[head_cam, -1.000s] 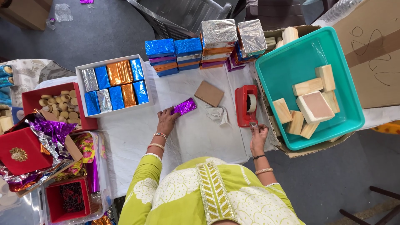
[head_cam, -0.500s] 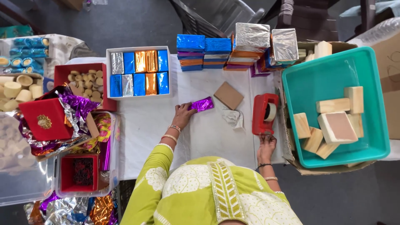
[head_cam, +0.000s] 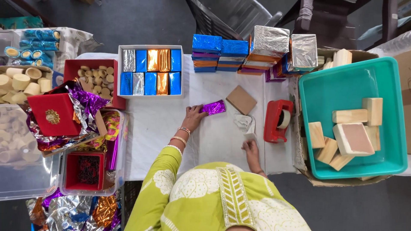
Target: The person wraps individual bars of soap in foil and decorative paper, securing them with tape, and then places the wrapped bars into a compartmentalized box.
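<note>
Wrapping step: left hand (head_cam: 193, 118) fingers spread flat on small purple foil-wrapped block (head_cam: 212, 107); right hand (head_cam: 251, 149) pinches crumpled white tape scrap (head_cam: 245, 123) — red tape dispenser (head_cam: 278, 120) at 3 o'clock; next likely calls for sealing the foil.

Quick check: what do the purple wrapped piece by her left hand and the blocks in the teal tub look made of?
Purple wrapped piece: likely metallic foil; shiny, crinkled, mirror-like glints. Blocks in the teal tub: probably unfinished wood or board; pale, matte, flat-cut faces. Tub: apparently smooth moulded plastic.

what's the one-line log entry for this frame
left hand: touching purple foil-wrapped block | right hand: on crumpled paper scrap | red tape dispenser: untouched
</note>
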